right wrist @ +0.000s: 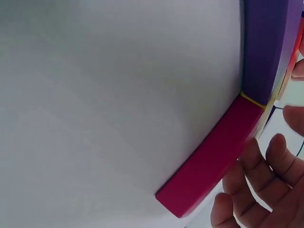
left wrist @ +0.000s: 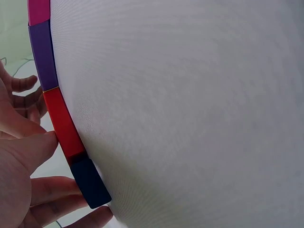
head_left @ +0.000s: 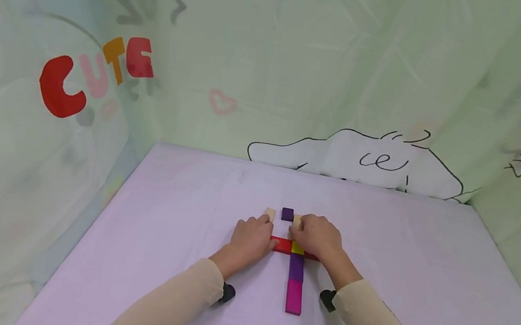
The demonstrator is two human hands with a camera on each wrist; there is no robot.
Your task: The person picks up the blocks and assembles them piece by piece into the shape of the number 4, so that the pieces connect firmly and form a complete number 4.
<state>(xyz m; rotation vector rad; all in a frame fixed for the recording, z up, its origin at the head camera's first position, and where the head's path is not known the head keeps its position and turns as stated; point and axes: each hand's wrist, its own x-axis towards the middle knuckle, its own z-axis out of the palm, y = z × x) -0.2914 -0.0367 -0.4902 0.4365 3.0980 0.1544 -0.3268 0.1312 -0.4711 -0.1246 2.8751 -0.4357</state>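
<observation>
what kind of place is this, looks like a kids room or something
Probably a small tabletop booth for block play, not clearly a room: a lilac-covered table, pale green cartoon-printed sheets hung on three sides, and coloured wooden blocks laid flat in a cross.

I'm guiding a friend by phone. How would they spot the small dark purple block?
On the lilac table, find the two hands over a cross of coloured blocks. Just beyond the fingertips lie three small blocks in a row. The dark purple block is the middle one; its neighbours are pale wood.
</observation>
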